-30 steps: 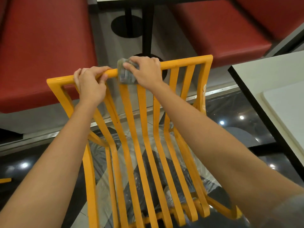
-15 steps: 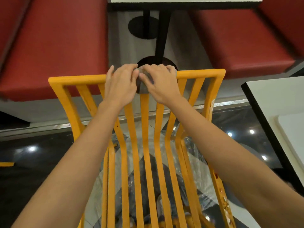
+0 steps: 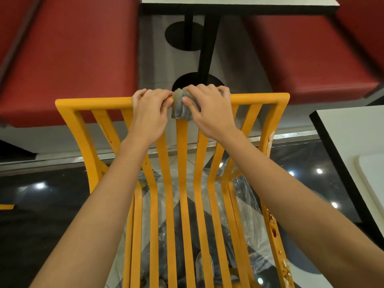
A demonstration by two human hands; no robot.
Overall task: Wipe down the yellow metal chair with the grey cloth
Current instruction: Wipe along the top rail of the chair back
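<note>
Red booth seats and a white table flank the yellow metal chair; no legible writing. Left hand curls over the top rail. Right hand grips the bunched grey cloth against the rail's middle, touching the left.

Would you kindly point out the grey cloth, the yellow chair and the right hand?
grey cloth (image 3: pixel 181 108): head view, bunched folds over the top rail.
yellow chair (image 3: pixel 93 101): head view, top rail.
right hand (image 3: pixel 209 113): head view, back of hand.

Two hands, one yellow chair, one grey cloth — two red benches, two tables.
</note>
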